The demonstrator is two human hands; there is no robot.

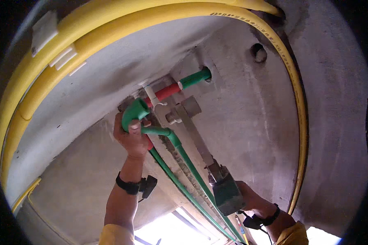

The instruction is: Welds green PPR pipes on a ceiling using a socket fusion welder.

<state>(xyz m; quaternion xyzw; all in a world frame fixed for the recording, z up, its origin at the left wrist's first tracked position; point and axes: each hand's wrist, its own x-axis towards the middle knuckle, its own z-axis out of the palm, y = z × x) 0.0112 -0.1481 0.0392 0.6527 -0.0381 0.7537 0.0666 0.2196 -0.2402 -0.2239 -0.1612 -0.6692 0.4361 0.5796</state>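
Overhead, my left hand (pixel 131 139) is closed around a green pipe elbow (pixel 134 113), whose round open end faces up and right. My right hand (pixel 251 198) grips a pipe fusion welder (pixel 227 194) by its dark green body. The welder's long flat metal plate (pixel 196 136) reaches up and left, with round heating sockets (pixel 190 107) at its tip, apart from the elbow. A thinner green pipe with a bend (pixel 169 134) runs right beside my left fingers; whether it joins the held elbow is hidden.
Above the elbow, a white clip (pixel 152 96) holds a red pipe (pixel 167 92) meeting a green pipe (pixel 196 78) that enters a wall hole. Thick yellow conduits (pixel 98 30) arch across the top and down the right. Another round hole (pixel 258 53) opens in the concrete. Bright window (pixel 173 228) below.
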